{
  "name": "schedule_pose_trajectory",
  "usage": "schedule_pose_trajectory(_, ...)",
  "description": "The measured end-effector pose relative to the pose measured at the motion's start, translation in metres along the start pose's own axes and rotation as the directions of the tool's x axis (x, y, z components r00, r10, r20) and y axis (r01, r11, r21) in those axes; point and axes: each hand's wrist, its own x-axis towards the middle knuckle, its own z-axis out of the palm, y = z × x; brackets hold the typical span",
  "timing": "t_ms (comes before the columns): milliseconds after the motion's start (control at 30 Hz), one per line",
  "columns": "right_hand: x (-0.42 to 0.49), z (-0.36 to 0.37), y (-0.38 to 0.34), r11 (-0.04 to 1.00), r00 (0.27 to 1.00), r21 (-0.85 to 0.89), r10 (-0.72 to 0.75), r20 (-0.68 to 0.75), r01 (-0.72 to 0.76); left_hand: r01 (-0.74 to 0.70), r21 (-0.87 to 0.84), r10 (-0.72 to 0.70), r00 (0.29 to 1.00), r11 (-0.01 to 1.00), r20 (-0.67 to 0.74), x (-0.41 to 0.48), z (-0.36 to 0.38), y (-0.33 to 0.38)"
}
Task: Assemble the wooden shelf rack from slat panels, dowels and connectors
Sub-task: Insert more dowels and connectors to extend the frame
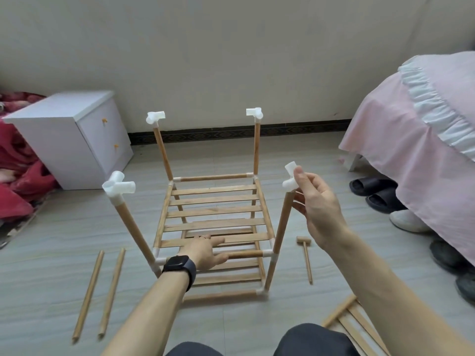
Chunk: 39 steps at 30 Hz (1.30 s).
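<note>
Floor (38, 291): rack (213, 199) between cabinet (64, 140) and bed (411, 140), right hand (318, 209) on connector (290, 170)

Light: even, soft, moderately bright; source not in view. No glare. Faint diffuse shadows on floor (51, 227) under rack (213, 209); darker under bed (424, 124), 3 o'clock. White connector (291, 176), near centre toward 3 o'clock, close to blown out. Wide-angle bowing: skirting (231, 132) curves, edges stretched. Dowels (88, 296) at 7 o'clock slightly smeared. Corners soft.
</note>
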Motion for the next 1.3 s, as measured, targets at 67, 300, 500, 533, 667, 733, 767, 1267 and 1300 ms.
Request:
schedule_pose_trajectory(67,0.002,0.001,0.000,0.999,1.000,0.048,-0.026,-0.008,0.027,0.005,-0.007,-0.005,1.000,1.000,-0.001,-0.001,0.002,-0.001)
schedule_pose_trajectory(300,0.004,0.005,-0.009,0.993,0.998,0.099,-0.058,-0.036,0.061,0.015,0.012,-0.015,0.999,1.000,0.035,-0.001,-0.005,0.002)
schedule_pose_trajectory(500,-0.003,0.014,-0.004,0.986,0.987,-0.093,-0.146,-0.065,0.139,0.016,-0.003,-0.015,1.000,1.000,0.026,-0.003,-0.002,0.003)
schedule_pose_trajectory(533,-0.004,0.015,-0.003,0.983,0.985,-0.115,-0.154,-0.076,0.145,0.013,-0.001,-0.013,1.000,1.000,0.026,-0.004,-0.002,0.002)
schedule_pose_trajectory(667,-0.009,0.017,0.011,0.963,0.974,-0.206,-0.199,-0.106,0.175,0.000,-0.004,0.000,1.000,1.000,0.025,-0.007,-0.001,0.002)
schedule_pose_trajectory(733,-0.011,0.020,0.020,0.964,0.966,-0.183,-0.221,-0.133,0.195,-0.003,-0.003,0.003,1.000,1.000,0.026,-0.009,-0.001,0.003)
schedule_pose_trajectory(767,-0.011,0.022,0.022,0.970,0.968,-0.150,-0.213,-0.134,0.193,-0.001,-0.001,0.001,1.000,1.000,0.027,-0.010,-0.001,0.004)
schedule_pose_trajectory(1267,0.013,0.030,0.031,0.967,0.967,0.016,-0.256,0.016,0.255,0.029,0.053,-0.026,0.998,0.998,-0.056,-0.020,0.022,-0.006)
schedule_pose_trajectory(1300,0.013,0.033,0.033,0.958,0.957,-0.006,-0.288,-0.023,0.287,0.032,0.052,-0.029,0.998,0.998,-0.051,-0.019,0.021,-0.006)
